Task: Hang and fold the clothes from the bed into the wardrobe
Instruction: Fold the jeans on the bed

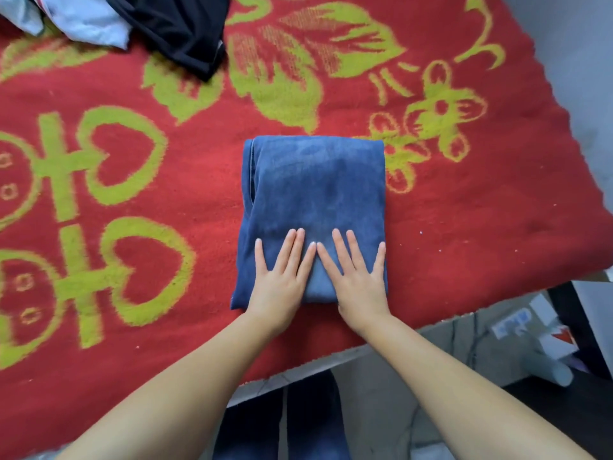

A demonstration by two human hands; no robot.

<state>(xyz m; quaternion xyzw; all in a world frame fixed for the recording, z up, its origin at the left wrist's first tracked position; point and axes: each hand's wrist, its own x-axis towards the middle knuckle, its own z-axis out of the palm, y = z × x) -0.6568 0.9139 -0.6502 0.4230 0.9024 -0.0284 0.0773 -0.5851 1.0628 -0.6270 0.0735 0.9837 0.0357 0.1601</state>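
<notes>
A folded pair of blue jeans (311, 187) lies as a neat rectangle on the red bed cover (464, 227) with green patterns, near the bed's front edge. My left hand (282, 277) lies flat on the near left part of the jeans, fingers straight and spread. My right hand (356, 277) lies flat beside it on the near right part, fingers straight too. The index fingertips of both hands almost meet. Neither hand grips the cloth.
At the far left of the bed lie a black garment (185, 31) and a light blue garment (86, 21), unfolded. The bed edge runs diagonally at the lower right; beyond it the floor holds boxes and papers (537, 330).
</notes>
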